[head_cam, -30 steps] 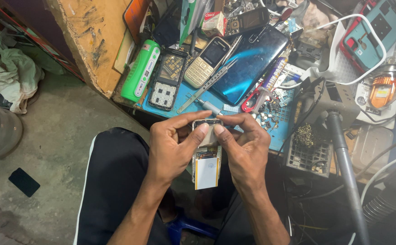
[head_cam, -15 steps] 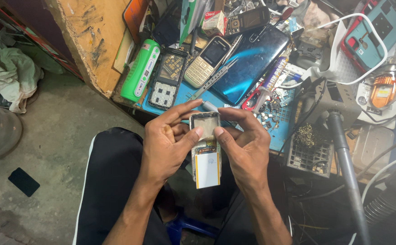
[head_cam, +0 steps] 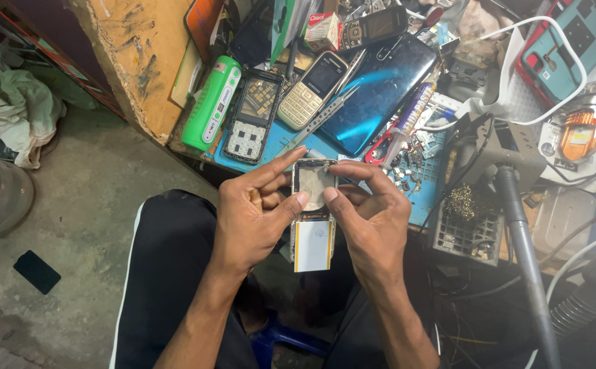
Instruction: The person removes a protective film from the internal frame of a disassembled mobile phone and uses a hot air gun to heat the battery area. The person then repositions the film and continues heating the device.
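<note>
Thumbs have shifted inward; left hand point(head_cam: 253, 212) and right hand point(head_cam: 373, 219) pinch the opened phone point(head_cam: 313, 205).

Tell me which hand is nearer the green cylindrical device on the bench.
Left. The left hand sits just below and right of the green cylindrical device; the right hand lies farther right, across the opened phone both hold.

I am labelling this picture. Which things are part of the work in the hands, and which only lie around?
In hand:
left hand
right hand
opened phone
white battery

Lying about:
green torch
keypad phone
tweezers
blue mat
</note>
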